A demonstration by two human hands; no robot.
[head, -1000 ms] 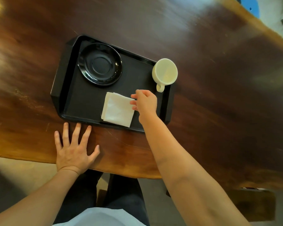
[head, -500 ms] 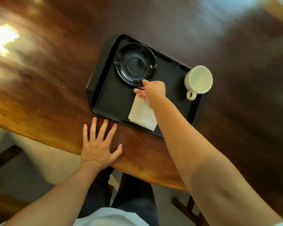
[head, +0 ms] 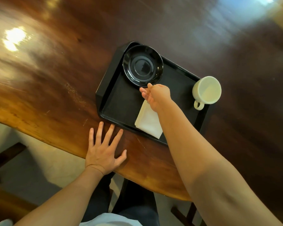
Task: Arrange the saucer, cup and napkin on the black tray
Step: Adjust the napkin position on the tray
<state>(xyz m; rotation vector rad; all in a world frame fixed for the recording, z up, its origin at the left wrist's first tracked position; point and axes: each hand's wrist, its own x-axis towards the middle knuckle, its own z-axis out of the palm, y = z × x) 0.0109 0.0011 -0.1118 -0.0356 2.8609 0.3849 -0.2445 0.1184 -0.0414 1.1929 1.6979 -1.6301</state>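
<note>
A black tray (head: 119, 101) lies on the wooden table. A glossy black saucer (head: 142, 66) sits in its far left corner. The cream cup (head: 206, 90) stands on the tray's far right corner, handle toward me. A folded white napkin (head: 148, 123) lies by the tray's near rim, partly under my right forearm. My right hand (head: 155, 95) hovers just at the saucer's near edge, fingers apart and holding nothing; its thumb tip is at the rim. Flat on the table in front of the tray rests my left hand (head: 103, 152), fingers spread.
The brown wooden table (head: 55, 82) stretches far to the left and back, with light glare on it. Its curved near edge (head: 44, 136) runs just behind my left hand. Below it are floor and my dark-trousered legs.
My right hand left the napkin and moved up-left to the saucer's near edge, fingers opening. The view swung, so the tray sits further right. My left hand stayed flat.
</note>
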